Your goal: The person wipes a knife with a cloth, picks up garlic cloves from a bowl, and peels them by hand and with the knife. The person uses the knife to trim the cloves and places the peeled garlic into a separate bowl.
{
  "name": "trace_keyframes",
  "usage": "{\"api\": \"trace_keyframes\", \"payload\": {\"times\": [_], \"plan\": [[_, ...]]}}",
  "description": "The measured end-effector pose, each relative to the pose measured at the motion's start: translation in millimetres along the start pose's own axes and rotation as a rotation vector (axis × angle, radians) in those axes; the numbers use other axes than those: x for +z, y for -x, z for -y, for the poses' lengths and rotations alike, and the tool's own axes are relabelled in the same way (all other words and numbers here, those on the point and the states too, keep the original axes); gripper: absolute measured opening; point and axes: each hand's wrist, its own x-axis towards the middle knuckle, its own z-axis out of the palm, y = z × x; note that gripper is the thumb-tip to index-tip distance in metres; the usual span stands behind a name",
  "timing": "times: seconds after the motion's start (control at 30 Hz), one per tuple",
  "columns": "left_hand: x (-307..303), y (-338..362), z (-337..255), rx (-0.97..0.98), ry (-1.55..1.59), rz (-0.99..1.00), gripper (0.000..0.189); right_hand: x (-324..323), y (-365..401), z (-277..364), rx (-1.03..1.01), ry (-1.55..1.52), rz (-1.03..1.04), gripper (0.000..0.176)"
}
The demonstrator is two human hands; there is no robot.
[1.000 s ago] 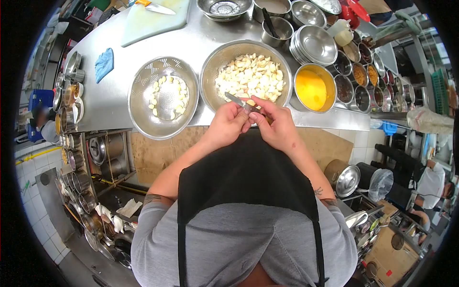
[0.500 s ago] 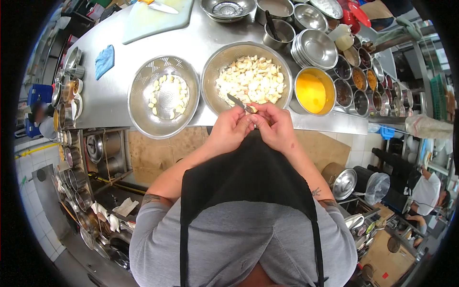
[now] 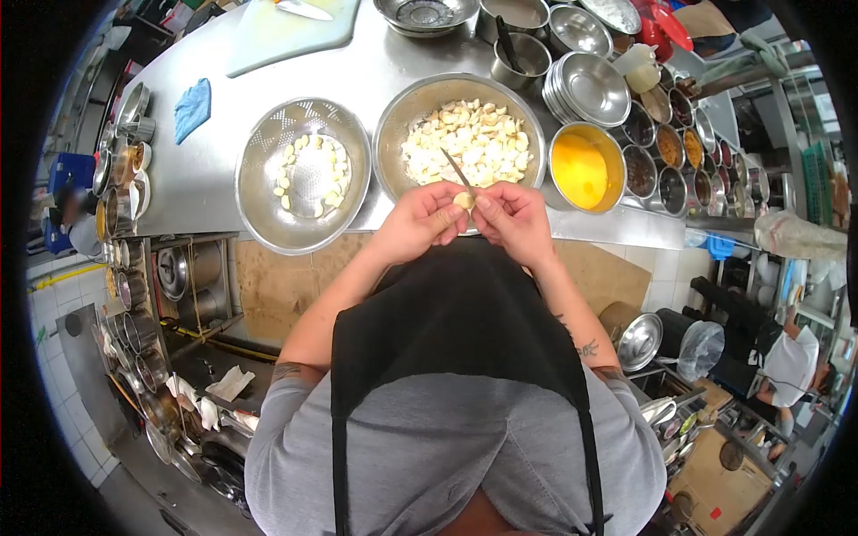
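My left hand (image 3: 422, 219) pinches a pale garlic clove (image 3: 464, 201) between thumb and fingers. Right beside it, my right hand (image 3: 513, 219) is closed on a small paring knife (image 3: 457, 166), its blade pointing away from me and up to the left. Both hands meet at the near rim of a large steel bowl (image 3: 386, 161) heaped with garlic cloves (image 3: 465, 138). To the left stands a perforated steel colander (image 3: 255, 210) with a loose ring of cloves (image 3: 338, 183) in it. The knife's handle is mostly hidden in my fingers.
A pot of yellow liquid (image 3: 581, 170) stands right of the bowl, with stacked steel bowls (image 3: 594, 89) behind it. A blue cloth (image 3: 192, 109) and a cutting board (image 3: 295, 40) lie farther left. Ingredient containers (image 3: 670, 147) line the right. Another person (image 3: 791, 366) is at far right.
The knife blade has swung from pointing left to pointing more away from me. The clove now shows between my fingertips, and my hands have shifted slightly.
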Motion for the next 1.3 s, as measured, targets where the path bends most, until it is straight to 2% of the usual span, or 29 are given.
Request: {"api": "trace_keyframes", "payload": {"times": [0.1, 0.2, 0.3, 0.37, 0.47, 0.67, 0.8, 1.0, 1.2, 1.3], "plan": [[-11.7, -2.9, 10.2, 0.005, 0.063, 0.082, 0.026, -0.4, -1.5, 2.5, 0.102, -0.128, 0.05, 0.014], [-16.8, -0.5, 17.0, 0.015, 0.351, 0.208, 0.027, -4.6, 1.0, 7.3, 0.184, -0.22, 0.122, 0.014], [0.3, 3.8, 9.4, -0.028, 0.529, 0.066, 0.026, -5.6, -0.7, 4.2, 0.125, -0.126, 0.109, 0.012], [0.1, 5.2, 4.5, -0.044, 0.543, 0.017, 0.028, 3.4, -2.2, 2.5, 0.038, 0.057, 0.022, 0.011], [-4.1, 3.7, 9.6, -0.053, 0.486, -0.025, 0.029, 9.2, -3.7, -2.1, -0.017, 0.122, 0.007, 0.009], [-3.7, 7.9, 3.1, 0.017, 0.292, -0.008, 0.028, 6.2, -2.9, -4.0, 0.02, 0.043, 0.067, 0.011], [-5.5, 9.0, 6.5, 0.027, 0.119, -0.018, 0.036, 3.4, -4.4, 7.3, -0.025, 0.15, -0.03, 0.011], [-2.2, 6.9, 6.8, 0.065, 0.127, -0.008, 0.046, 0.4, -11.3, 3.9, -0.003, 0.087, -0.082, 0.015], [-8.9, 6.0, 19.3, -0.039, 0.216, -0.028, 0.044, -6.1, -17.3, 2.9, 0.081, 0.148, -0.103, 0.021], [-8.4, 1.9, 18.4, -0.003, 0.314, -0.078, 0.039, -6.3, -16.7, 0.9, 0.101, 0.197, -0.127, 0.027]]}}
